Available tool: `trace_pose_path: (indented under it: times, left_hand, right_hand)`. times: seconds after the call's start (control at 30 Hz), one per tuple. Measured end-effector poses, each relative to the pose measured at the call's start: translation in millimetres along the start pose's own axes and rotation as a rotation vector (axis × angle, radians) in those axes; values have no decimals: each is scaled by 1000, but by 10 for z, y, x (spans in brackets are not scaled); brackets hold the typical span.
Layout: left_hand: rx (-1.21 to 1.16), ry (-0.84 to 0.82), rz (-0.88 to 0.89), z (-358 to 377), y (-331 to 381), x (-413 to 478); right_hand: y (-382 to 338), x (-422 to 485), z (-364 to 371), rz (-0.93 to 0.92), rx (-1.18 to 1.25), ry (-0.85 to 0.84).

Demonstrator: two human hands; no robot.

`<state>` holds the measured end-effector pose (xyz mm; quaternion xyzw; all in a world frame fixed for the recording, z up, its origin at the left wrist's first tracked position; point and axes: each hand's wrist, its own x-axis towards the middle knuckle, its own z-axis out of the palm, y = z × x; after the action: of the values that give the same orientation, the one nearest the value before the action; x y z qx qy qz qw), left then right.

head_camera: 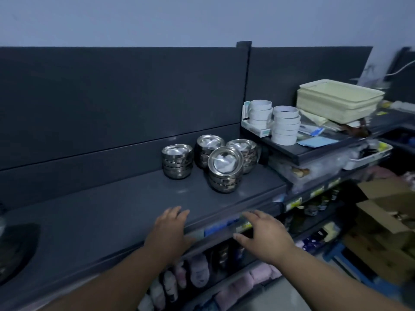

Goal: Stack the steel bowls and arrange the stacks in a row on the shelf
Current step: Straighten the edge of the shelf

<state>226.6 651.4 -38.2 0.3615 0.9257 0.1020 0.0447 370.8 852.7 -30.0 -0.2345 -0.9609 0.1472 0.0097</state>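
So there are four stacks of steel bowls on the dark grey shelf (107,212), and they're bunched in a cluster, not a row. Using the front stack (225,173) as the reference: the left stack (177,161) stands off to its left and a bit further back, on its own. The back-middle stack (208,150) and back-right stack (244,153) sit right behind it, packed close (can't tell if any of them actually touch).

Both hands are well in front of the front stack, at the shelf's edge. The left hand (170,227) is palm down with its fingers straight and loose, holding nothing. The right hand (262,234) hovers over the label strip (220,228), fingers relaxed too, nothing in it.

Up and right of the front stack are rolls of white tape (285,126), with cream trays (339,99) beyond.
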Motion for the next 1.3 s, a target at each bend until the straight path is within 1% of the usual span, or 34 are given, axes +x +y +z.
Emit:
trace_pose_path:
  times: [0.1, 0.2, 0.37, 0.53, 0.63, 0.73, 0.83, 0.9, 0.97, 1.1, 1.23, 1.3]
  left_hand:
    - [-26, 5, 11, 86, 246, 224]
    - [-54, 10, 0, 149, 315, 437]
    - [-98, 28, -12, 162, 226, 871]
    - [-157, 29, -8, 196, 111, 1335]
    - [-299, 7, -26, 235, 115, 1575]
    - [-524, 8, -32, 266, 168, 1739]
    - [-713, 39, -14, 288, 278, 1797]
    - [-761, 84, -23, 335, 339, 1821]
    - [-799, 126, -46, 391, 390, 1808]
    - [-839, 209, -143, 412, 514, 1679]
    - [-881, 313, -252, 395, 587, 1429]
    - [-887, 335, -339, 371, 563, 1240]
  right_hand:
    - [313, 89, -65, 15, 3, -3]
    - [457, 240, -79, 17, 18, -18]
    - [442, 671, -92, -1, 50, -22]
    - [397, 1135, -115, 24, 49, -44]
    - [410, 1402, -123, 53, 90, -44]
    - [453, 1607, -109, 73, 201, -11]
    - [514, 1754, -60, 16, 379, 3]
    - [555, 1833, -40, -29, 501, -19]
    - [614, 1896, -17, -65, 567, -3]
    - [649, 1938, 6, -143, 562, -1]
    - [559, 1936, 5, -307, 589, 12]
    - [441, 1913, 17, -372, 599, -17]
